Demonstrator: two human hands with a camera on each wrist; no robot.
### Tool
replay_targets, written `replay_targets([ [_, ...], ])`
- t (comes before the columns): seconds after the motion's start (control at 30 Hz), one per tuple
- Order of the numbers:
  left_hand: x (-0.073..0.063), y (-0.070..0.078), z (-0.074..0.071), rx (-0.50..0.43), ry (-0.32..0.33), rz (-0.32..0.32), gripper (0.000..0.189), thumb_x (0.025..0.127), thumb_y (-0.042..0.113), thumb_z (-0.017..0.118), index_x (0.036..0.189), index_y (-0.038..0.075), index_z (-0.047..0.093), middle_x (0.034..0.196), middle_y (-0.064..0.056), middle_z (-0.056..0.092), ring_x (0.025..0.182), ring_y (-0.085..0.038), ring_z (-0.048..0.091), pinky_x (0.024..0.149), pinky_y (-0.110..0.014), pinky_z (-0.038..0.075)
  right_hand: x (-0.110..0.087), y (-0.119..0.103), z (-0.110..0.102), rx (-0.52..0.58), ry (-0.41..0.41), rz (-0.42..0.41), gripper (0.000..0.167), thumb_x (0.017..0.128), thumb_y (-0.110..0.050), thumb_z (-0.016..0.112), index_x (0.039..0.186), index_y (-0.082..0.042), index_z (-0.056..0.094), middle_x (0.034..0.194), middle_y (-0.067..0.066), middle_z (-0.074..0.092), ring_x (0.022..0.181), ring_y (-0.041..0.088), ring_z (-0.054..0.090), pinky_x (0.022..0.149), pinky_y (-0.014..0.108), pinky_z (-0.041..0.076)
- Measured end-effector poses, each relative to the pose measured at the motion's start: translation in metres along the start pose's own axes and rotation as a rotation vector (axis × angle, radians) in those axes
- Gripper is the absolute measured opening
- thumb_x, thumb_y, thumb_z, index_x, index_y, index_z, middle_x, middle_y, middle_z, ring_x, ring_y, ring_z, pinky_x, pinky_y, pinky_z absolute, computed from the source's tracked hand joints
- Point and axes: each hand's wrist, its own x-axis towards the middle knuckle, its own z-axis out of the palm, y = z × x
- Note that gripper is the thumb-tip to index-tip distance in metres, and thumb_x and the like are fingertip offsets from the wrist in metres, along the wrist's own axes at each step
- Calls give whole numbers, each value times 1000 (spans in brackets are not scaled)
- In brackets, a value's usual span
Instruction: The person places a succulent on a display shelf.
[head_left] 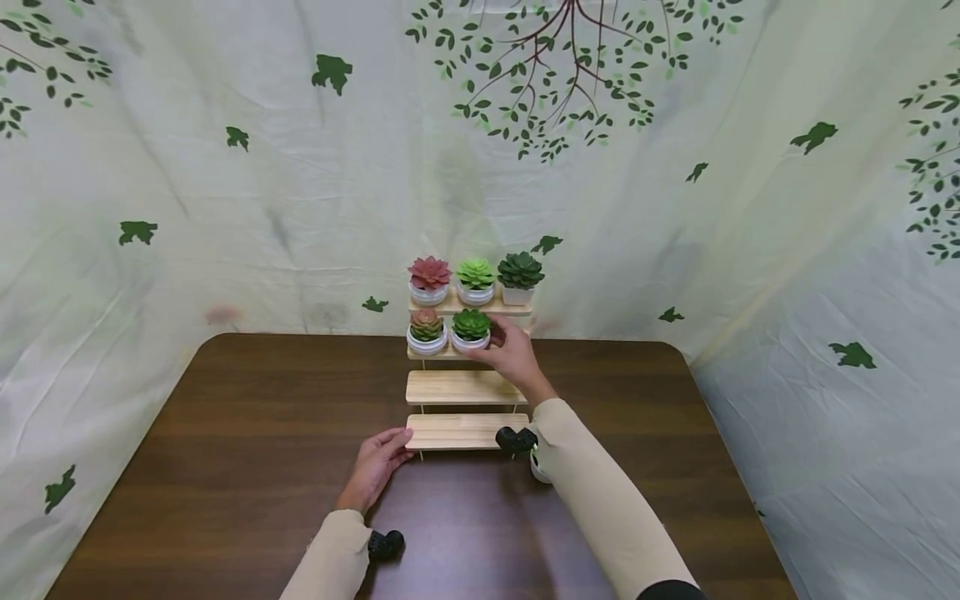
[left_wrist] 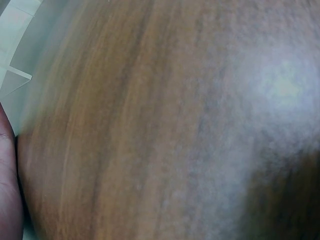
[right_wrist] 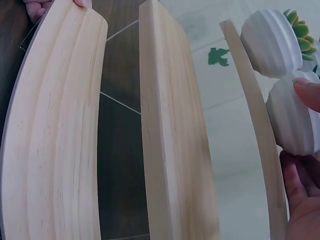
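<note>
A tiered wooden shelf stand (head_left: 467, 387) holds small potted succulents on its upper two boards. My right hand (head_left: 517, 360) grips a dark-green succulent (head_left: 471, 323) by its ribbed white pot (right_wrist: 290, 117), thumb on one side and fingers on the other. That pot is on the second board from the top, beside a reddish-green succulent (head_left: 426, 327). Down at the lowest board (head_left: 457, 432), my left hand (head_left: 377, 465) pinches the left end, its thumb on top. Only an edge of the left hand (left_wrist: 7, 185) enters the left wrist view.
On the top board stand a red succulent (head_left: 430, 273), a light-green one (head_left: 476, 275) and a dark-green one (head_left: 520, 273). Another white pot (head_left: 540, 472) is partly hidden behind the right sleeve (head_left: 600, 492). A leaf-patterned curtain (head_left: 300, 208) hangs behind the brown table (head_left: 285, 400).
</note>
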Motion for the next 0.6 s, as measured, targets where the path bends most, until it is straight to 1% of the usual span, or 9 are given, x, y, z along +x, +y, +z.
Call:
replay_targets([
  [0.1,0,0,1,-2,-1,-11,8,93,5,63,95,-1,67,83,-3,66,74,-13,63,72,-26,55,-2,1,-3,26,-13,1,68,75,-2,80,136,-1,48,126,20,56,113,30,59,92,36,51],
  [0.27,0,0,0,-17,-13,-12,7,92,5,64,94,0,67,83,-3,66,74,-13,63,72,-26,55,-11,4,-12,69,-35,-3,68,77,-2,78,138,-2,47,127,20,54,112,32,58,96,37,49],
  [0.37,0,0,0,-20,-18,-7,6,93,5,63,93,1,67,82,-2,66,74,-12,63,71,-26,55,-18,5,-23,51,-58,4,67,79,-4,78,138,-3,47,128,18,53,113,32,56,96,37,49],
  [0.47,1,-2,1,-18,-15,-3,6,93,5,63,92,1,67,82,-2,66,73,-12,63,71,-25,55,-25,6,-36,14,-86,10,66,81,-6,78,139,-2,47,130,19,53,114,34,55,97,41,47],
  [0.6,2,-1,0,-16,-8,-1,6,92,4,63,94,-1,67,83,-3,65,73,-12,63,71,-26,55,-35,7,-53,11,-116,8,61,82,-1,75,136,4,47,130,25,52,117,41,52,100,49,43],
])
